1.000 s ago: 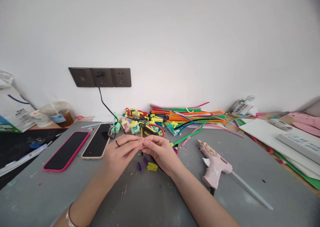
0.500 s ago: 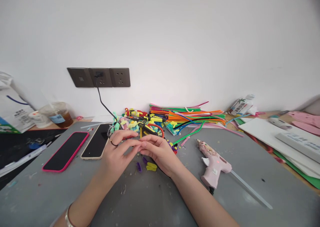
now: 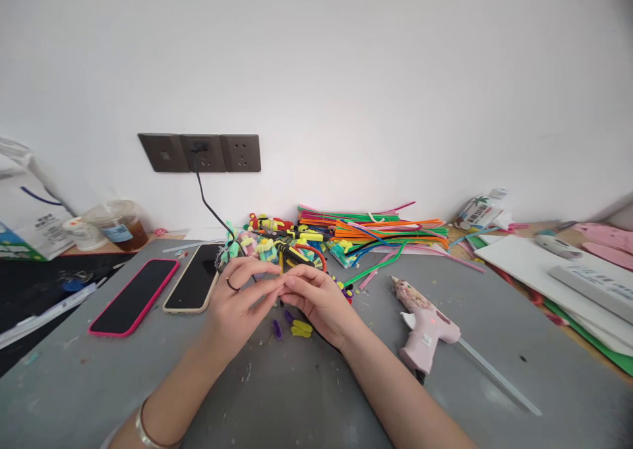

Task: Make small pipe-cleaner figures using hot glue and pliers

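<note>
My left hand (image 3: 241,304) and my right hand (image 3: 319,302) meet fingertip to fingertip above the grey table mat (image 3: 277,403). Both are pinched closed; whatever lies between the tips is hidden or too small to name. A dark ring and a bracelet are on the left hand and wrist. Just below the fingers lie small yellow fuzzy pieces (image 3: 301,329) and a purple piece (image 3: 277,330). Behind the hands spreads a heap of small colourful fuzzy pieces with black-and-yellow handled tools (image 3: 301,254) among them.
A pink glue gun (image 3: 426,327) with a clear glue stick lies at right. Bundled pipe cleaners (image 3: 390,230) rest by the wall. Two phones, one pink-cased (image 3: 134,297) and one pale-cased (image 3: 194,281), lie left, near a drink cup (image 3: 121,226). White sheets (image 3: 534,271) are far right.
The hands stay pressed together at the fingertips, with only slight finger movement. The whole view has shifted a little, so the things appear slightly farther right.
</note>
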`<state>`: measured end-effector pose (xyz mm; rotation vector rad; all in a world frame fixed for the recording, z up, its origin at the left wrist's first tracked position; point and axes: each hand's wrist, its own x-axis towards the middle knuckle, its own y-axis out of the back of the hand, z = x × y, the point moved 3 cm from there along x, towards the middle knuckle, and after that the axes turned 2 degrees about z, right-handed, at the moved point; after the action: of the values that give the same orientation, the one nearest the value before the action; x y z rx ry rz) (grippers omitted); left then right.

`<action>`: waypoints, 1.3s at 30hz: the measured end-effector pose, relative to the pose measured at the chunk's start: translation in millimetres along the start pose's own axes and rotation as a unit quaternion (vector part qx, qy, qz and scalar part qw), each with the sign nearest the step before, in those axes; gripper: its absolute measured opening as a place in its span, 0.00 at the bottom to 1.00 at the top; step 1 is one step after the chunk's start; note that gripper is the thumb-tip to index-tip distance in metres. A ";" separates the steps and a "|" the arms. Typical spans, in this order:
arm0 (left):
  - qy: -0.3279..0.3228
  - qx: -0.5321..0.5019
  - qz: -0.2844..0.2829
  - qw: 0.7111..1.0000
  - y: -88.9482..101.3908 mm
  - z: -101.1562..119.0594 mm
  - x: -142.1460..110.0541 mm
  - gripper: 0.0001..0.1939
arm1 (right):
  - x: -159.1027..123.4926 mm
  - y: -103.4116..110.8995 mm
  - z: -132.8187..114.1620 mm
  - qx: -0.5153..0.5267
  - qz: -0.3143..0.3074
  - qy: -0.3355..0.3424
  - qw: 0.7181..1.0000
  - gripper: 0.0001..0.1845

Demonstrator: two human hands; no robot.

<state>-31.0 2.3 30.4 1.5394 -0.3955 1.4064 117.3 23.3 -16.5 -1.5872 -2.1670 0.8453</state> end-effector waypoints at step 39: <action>0.180 -0.029 0.017 0.983 10.4 -37.5 -2.7 0.09 | -76.3 67.6 -65.6 -0.822 0.156 0.072 0.543 0.12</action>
<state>-61.3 26.7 27.0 1.2043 -0.2393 1.6458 230.8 -16.9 -2.1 -2.3903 -2.3193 -1.9880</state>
